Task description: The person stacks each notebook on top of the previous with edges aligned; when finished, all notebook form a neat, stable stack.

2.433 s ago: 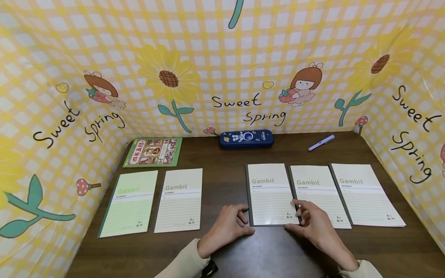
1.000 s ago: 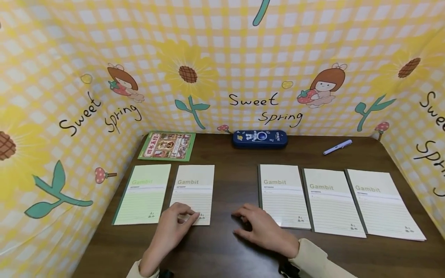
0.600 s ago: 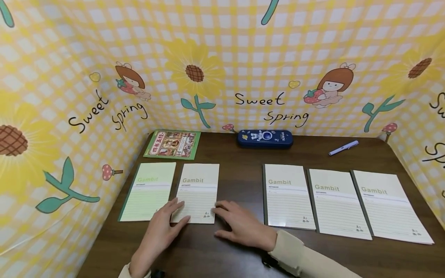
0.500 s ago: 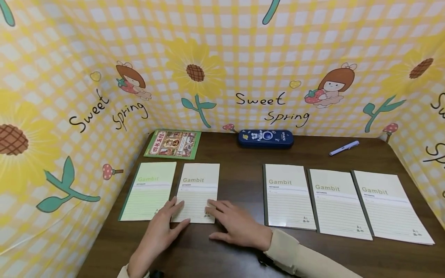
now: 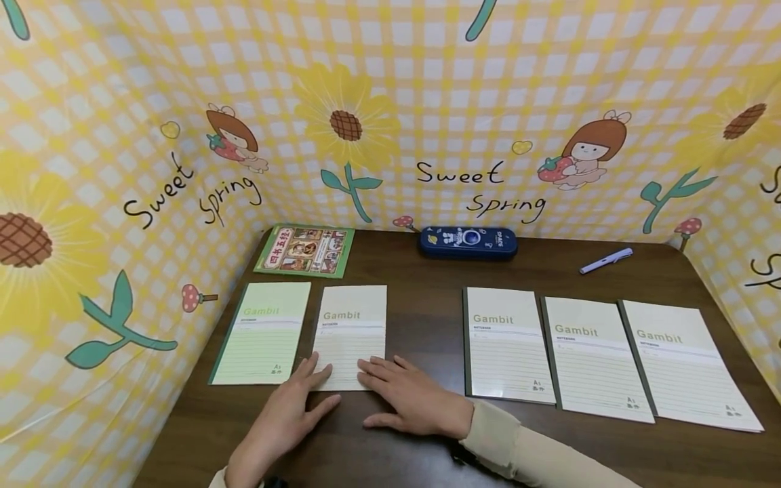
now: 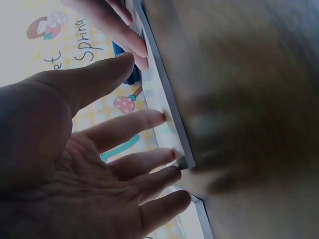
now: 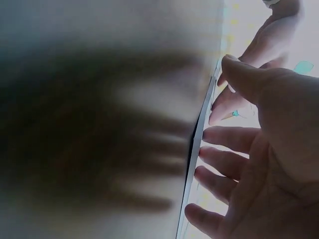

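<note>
A white Gambit notebook [image 5: 350,332] lies flat on the table, second from the left. My left hand [image 5: 287,410] has its fingertips on the notebook's lower left edge, thumb held apart near the front edge. From the other side, my right hand [image 5: 415,396] lays its extended fingers over the lower right corner, covering it. In the left wrist view, the left fingers [image 6: 144,122] reach the notebook's raised-looking edge [image 6: 169,99]. The right wrist view has the right fingers [image 7: 219,154] spread along the notebook edge [image 7: 197,144]. A pale green notebook [image 5: 265,332] lies just left.
Three more white notebooks lie in a row at right: a near one [image 5: 506,352], a middle one [image 5: 594,366] and a far-right one [image 5: 689,373]. Behind are a green-bordered picture book [image 5: 305,251], a navy pencil case [image 5: 468,244] and a lilac pen [image 5: 605,261]. Checked cloth [image 5: 451,122] encloses the table.
Both hands have moved left from the notebook in the right group to the second one from the left. The right hand slid onto its corner; its near end shifted slightly right. The head view turned left.
</note>
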{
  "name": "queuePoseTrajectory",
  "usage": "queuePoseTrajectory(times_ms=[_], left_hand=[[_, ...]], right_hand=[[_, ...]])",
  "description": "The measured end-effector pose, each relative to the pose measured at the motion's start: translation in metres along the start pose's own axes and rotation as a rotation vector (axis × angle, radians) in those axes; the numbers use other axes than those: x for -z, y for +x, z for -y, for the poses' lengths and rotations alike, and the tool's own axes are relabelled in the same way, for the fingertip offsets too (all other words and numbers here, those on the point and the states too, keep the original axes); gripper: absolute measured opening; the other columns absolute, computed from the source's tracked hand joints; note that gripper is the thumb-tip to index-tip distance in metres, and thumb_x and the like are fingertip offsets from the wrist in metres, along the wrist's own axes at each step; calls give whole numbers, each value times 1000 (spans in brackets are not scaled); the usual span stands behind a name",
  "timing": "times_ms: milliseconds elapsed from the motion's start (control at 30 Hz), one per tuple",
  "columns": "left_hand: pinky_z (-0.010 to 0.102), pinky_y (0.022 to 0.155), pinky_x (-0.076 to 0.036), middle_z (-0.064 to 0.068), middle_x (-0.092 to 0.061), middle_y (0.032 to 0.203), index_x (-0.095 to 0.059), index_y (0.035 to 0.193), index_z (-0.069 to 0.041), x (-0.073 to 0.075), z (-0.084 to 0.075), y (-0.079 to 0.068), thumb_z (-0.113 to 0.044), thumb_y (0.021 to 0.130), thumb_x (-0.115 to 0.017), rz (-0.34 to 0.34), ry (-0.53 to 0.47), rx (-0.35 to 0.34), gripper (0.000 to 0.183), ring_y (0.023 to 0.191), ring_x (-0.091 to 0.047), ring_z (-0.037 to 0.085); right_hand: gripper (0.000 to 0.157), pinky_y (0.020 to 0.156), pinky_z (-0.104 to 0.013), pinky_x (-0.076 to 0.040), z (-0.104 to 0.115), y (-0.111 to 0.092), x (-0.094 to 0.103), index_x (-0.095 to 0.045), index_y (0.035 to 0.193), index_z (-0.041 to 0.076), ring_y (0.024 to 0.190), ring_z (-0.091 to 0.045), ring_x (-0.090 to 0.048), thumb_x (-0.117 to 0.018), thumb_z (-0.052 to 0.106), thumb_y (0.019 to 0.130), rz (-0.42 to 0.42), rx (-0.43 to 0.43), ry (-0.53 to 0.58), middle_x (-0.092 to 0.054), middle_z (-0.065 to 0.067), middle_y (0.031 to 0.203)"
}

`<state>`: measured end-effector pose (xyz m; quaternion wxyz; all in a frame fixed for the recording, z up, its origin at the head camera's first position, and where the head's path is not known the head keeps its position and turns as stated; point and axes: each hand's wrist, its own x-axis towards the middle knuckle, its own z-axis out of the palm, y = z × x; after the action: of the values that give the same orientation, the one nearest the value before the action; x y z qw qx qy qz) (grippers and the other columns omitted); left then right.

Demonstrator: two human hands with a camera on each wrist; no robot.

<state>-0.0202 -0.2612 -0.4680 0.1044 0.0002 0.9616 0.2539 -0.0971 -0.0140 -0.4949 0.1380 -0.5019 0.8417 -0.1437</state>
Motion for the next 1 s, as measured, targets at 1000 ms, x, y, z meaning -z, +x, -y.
queuePoseTrajectory(times_ms=[1000], left_hand=[[74, 114, -35, 26, -30, 169, -51, 155, -11, -32, -49, 4, -44, 97, -73, 157, 31, -242, 71, 154, -31, 52]], right_hand=[[65, 124, -55, -35, -31, -72, 8, -49, 156, 16, 157, -28, -36, -55, 55, 104, -89, -134, 127, -37, 0, 170]])
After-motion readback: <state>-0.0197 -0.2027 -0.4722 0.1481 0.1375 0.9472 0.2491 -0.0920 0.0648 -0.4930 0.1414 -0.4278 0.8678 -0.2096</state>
